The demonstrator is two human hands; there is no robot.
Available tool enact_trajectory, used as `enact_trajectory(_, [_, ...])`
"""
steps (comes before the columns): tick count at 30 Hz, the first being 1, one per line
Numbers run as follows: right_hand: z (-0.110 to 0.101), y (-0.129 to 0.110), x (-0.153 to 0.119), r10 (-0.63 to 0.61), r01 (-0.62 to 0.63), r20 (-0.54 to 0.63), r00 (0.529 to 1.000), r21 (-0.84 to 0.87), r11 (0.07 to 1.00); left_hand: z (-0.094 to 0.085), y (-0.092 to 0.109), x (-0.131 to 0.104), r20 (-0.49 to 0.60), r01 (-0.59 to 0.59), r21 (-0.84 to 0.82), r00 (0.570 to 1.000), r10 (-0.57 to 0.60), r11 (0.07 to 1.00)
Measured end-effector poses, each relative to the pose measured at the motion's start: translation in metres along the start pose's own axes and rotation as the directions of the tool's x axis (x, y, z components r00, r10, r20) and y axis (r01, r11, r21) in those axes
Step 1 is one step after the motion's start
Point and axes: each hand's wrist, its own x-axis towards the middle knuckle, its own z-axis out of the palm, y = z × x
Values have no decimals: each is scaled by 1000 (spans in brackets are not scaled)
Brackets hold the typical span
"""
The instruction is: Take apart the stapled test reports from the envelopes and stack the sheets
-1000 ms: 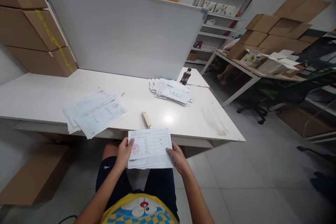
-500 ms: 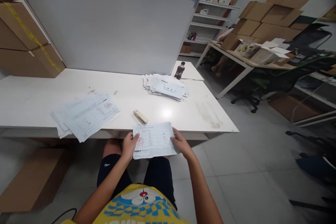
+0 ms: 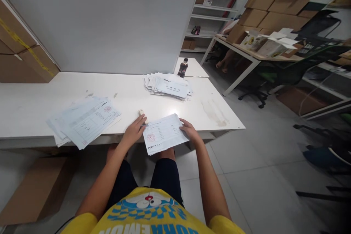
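My right hand (image 3: pixel 191 131) pinches the right edge of a few printed sheets (image 3: pixel 166 134), which have a red round stamp and lie across the table's front edge. At their left, my left hand (image 3: pixel 134 130) has its fingers closed over a small beige stapler (image 3: pixel 141 112) on the table; the hand covers part of it. Farther left lies a fanned pile of similar stamped papers (image 3: pixel 87 120). Toward the back sits a stack of white envelopes (image 3: pixel 171 86), its top one printed.
A dark drink bottle (image 3: pixel 182 68) stands behind the envelope stack. A large whiteboard (image 3: pixel 109 22) rises along the back of the white table (image 3: pixel 131 97). Cardboard boxes (image 3: pixel 30 62) are at the left. An office chair (image 3: pixel 282 76) and another table stand at the right.
My left hand has let go of the sheets and moved up onto the stapler. The sheets, still in my right hand, have tilted and lifted slightly. The view has shifted a little.
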Motion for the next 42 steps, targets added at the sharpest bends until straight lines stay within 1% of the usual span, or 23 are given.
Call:
enact_trajectory(2, [0, 5, -4, -9, 9, -12, 1000, 44, 999, 2, -7, 0, -7, -8, -28, 1000, 8, 1000])
enact_trajectory(4, [1, 9, -9, -7, 7, -1, 1000, 53, 999, 5, -9, -1, -39, -9, -26, 999, 8, 1000])
enact_trajectory(8, [1, 10, -12, 7, -6, -21, 1000, 27, 1000, 13, -6, 0, -96, 10, 26, 995, -8, 1000])
enact_trajectory(13, [6, 4, -8, -23, 23, -9, 1000, 6, 1000, 20, -2, 0, -135, -1, 105, 991, 15, 994])
enact_trajectory(16, [8, -4, -7, -68, 66, -14, 998, -77, 995, 19, -1, 1, -133, -9, 142, 991, 28, 990])
enact_trajectory(19, [-1, -20, -1, -143, 135, -27, 989, -204, 970, 13, -4, 4, -94, -71, 179, 992, 89, 981])
enact_trajectory(21, [-14, -36, 12, -214, 189, -72, 974, -257, 948, 11, -7, 5, -78, -116, 197, 988, 133, 973])
enact_trajectory(23, [-27, -59, 35, -278, 226, -167, 946, -275, 934, 11, -12, 4, -88, -142, 210, 983, 164, 967])
enact_trajectory(26, [-39, -96, 89, -309, 190, -347, 886, -335, 923, 17, -16, 1, -114, -176, 219, 972, 204, 960])
enact_trajectory(28, [-37, -117, 130, -312, 151, -399, 862, -385, 911, 20, -17, -3, -109, -199, 224, 968, 227, 954])
enact_trajectory(30, [-30, -131, 165, -298, 112, -420, 857, -412, 904, 22, -17, -7, -95, -208, 251, 967, 238, 945])
enact_trajectory(32, [-17, -137, 188, -289, 79, -453, 844, -427, 901, 22, -16, -10, -87, -215, 294, 964, 250, 931])
enact_trajectory(33, [-10, -138, 193, -294, 73, -472, 831, -432, 899, 22, -16, -11, -87, -221, 315, 962, 260, 923])
enact_trajectory(35, [9, -134, 191, -323, 85, -507, 799, -438, 895, 23, -17, -12, -93, -236, 346, 954, 284, 908])
enact_trajectory(37, [33, -119, 173, -389, 136, -498, 775, -470, 872, 23, -17, -11, -102, -242, 362, 950, 297, 900])
enact_trajectory(39, [62, -92, 142, -462, 200, -442, 769, -520, 831, 23, -14, -11, -111, -243, 359, 948, 299, 901])
enact_trajectory(41, [89, -55, 103, -484, 219, -394, 782, -554, 804, 20, -9, -17, -107, -245, 351, 948, 298, 904])
enact_trajectory(42, [100, -35, 83, -487, 212, -346, 802, -597, 774, 16, -7, -23, -107, -233, 356, 952, 287, 905])
